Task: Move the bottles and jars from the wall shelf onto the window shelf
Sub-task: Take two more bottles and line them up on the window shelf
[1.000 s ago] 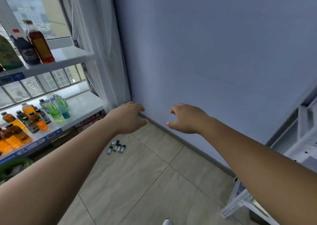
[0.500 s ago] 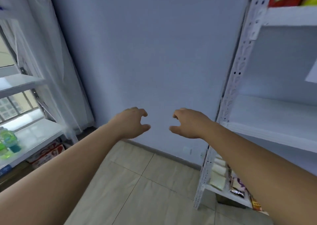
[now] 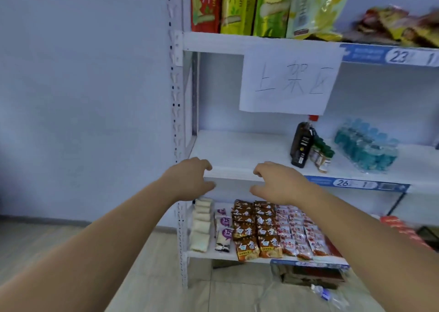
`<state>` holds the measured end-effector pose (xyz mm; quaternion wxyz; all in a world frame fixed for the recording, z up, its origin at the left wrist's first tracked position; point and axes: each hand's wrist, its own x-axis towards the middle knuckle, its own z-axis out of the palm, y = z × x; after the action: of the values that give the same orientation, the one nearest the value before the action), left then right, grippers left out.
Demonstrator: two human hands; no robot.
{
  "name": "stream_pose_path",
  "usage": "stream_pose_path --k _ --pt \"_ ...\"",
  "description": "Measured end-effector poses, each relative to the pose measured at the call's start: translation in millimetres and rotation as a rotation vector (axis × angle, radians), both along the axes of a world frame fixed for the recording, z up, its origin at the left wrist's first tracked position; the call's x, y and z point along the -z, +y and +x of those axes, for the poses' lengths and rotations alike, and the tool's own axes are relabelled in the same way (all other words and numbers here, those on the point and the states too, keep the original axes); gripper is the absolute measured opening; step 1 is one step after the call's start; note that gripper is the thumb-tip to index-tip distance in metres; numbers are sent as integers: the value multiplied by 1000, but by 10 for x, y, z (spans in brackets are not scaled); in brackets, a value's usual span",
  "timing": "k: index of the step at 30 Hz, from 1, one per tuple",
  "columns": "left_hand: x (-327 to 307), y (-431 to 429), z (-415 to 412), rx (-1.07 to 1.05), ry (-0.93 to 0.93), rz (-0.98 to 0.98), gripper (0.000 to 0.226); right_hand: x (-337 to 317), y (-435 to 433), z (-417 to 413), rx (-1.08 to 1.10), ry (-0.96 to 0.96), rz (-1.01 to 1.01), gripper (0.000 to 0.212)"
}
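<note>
The white wall shelf (image 3: pixel 237 154) fills the right of the head view. On its middle board stands a dark bottle with a red cap (image 3: pixel 301 143), with small green-lidded jars (image 3: pixel 322 153) beside it and a wrapped pack of blue water bottles (image 3: pixel 367 147) further right. My left hand (image 3: pixel 190 178) and my right hand (image 3: pixel 275 183) hover side by side in front of the board's front edge, left of the dark bottle. Both hands hold nothing, with fingers curled and apart. The window shelf is out of view.
A paper sign (image 3: pixel 288 81) with handwriting hangs from the upper board. Snack boxes (image 3: pixel 237 5) stand on top. Snack packets (image 3: pixel 259 231) fill the lower board. A cardboard box (image 3: pixel 311 276) and plastic wrap lie on the tiled floor (image 3: pixel 152 276). A plain wall (image 3: pixel 83 97) is left.
The view has swung right, from the window shelf with its bottles, past the bare wall, to the wall shelf. Both hands stay raised and empty.
</note>
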<state>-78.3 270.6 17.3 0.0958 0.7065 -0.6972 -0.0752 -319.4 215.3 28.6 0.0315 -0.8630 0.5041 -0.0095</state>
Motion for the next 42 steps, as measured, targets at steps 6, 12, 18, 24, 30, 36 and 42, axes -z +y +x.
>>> stream_pose_path --k 6,12,18,24,30,36,42 --pt "79 -423 -1000 127 -1 6 59 105 -128 -1033 126 0 13 58" --pt "65 -954 -1518 231 25 2 58 165 -449 -1576 205 -64 23 52" --pt "74 -1787 -1775 296 121 -14 56 175 -1070 -1909 277 -83 8 49" --pt "29 -2724 -1953 336 149 -46 59 43 -1755 -2066 345 -49 -23 47" --pt "132 -3398 -2151 339 283 -79 79 42 -2310 -2158 365 -36 -28 44" --pt "216 -3924 -2371 349 350 -90 94 -4 -2852 -2301 324 -26 -30 43" --pt "243 -4218 -2487 379 405 -74 79 -68 -3362 -2356 262 -33 -12 38"
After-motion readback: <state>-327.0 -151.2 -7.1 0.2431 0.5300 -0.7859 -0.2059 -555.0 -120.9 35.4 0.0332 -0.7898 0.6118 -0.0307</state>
